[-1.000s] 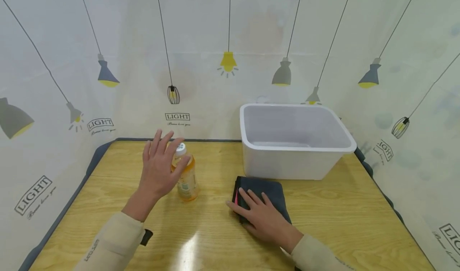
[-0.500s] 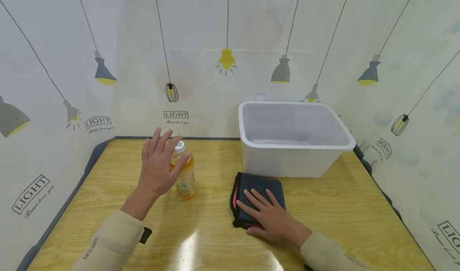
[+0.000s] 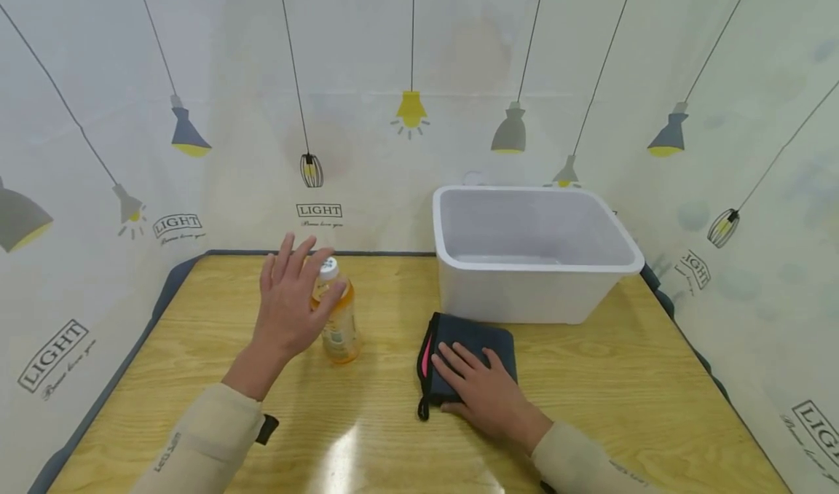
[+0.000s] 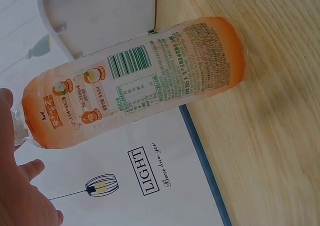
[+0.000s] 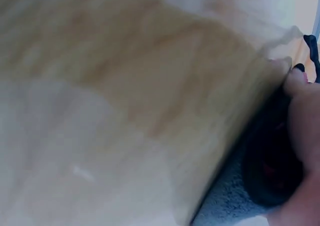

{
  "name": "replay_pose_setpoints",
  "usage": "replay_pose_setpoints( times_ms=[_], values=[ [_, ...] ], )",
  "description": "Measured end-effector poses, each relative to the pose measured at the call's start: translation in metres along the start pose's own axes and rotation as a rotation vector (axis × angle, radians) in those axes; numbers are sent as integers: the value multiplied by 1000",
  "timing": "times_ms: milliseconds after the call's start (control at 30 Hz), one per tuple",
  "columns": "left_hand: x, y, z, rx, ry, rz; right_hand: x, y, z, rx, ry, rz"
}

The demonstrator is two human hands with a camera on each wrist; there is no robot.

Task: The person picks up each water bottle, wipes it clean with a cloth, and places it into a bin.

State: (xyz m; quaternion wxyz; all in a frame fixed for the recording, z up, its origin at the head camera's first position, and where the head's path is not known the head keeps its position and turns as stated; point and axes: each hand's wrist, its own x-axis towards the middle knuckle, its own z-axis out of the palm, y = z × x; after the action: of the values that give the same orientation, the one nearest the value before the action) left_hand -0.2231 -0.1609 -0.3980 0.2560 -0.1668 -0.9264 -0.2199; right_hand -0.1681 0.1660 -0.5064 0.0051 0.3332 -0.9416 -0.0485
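Note:
My left hand point(image 3: 288, 308) is beside a drink bottle point(image 3: 341, 334) with a white cap, orange contents and a printed label. Thumb and forefinger lie around the cap and neck with a gap, the other fingers spread. In the left wrist view the bottle point(image 4: 135, 83) shows its barcode side, with finger ends near the neck. My right hand point(image 3: 491, 396) rests on a dark navy zip case point(image 3: 485, 334), fingers laid over the top and thumb at the near edge. Pink shows along the case's left side. The right wrist view is blurred; the case point(image 5: 227, 186) shows at lower right.
A white plastic tub point(image 3: 518, 290) stands at the back right, just behind the zip case. The wood-grain table point(image 3: 387, 436) is edged by a printed cloth wall point(image 3: 367, 115) with lamp drawings at the back and sides.
My right hand has shifted over the zip case and the case has turned slightly, showing more pink edge and a dark loop at its near left corner. My left hand and the bottle stay put.

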Motion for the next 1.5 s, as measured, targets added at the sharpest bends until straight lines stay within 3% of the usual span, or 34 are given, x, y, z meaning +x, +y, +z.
replay_pose_setpoints(
  times_ms=[100, 200, 333, 567, 800, 933, 1100, 1333, 1500],
  values=[
    [1, 0, 1, 2, -4, -4, 3, -2, 1, -64, 22, 26],
    [1, 0, 2, 9, -10, -7, 6, -3, 0, -47, 26, 55],
    [2, 1, 2, 12, -7, -2, 11, -5, -9, 91, 76, 111],
    [7, 5, -1, 10, 11, 34, 26, -8, -46, 322, 293, 184],
    [13, 17, 4, 36, -33, 55, 45, -10, -78, 489, 338, 217],
    [17, 27, 10, 52, -33, 65, 54, -13, -89, 529, 367, 214],
    [20, 40, 18, 109, -27, 106, 67, -17, -96, 494, 442, 198],
    [20, 39, 19, 222, 21, 221, 80, -23, -97, 277, 577, 144],
    [25, 33, 14, 275, -12, 275, 82, -31, -101, 122, 563, 155]
  ],
)
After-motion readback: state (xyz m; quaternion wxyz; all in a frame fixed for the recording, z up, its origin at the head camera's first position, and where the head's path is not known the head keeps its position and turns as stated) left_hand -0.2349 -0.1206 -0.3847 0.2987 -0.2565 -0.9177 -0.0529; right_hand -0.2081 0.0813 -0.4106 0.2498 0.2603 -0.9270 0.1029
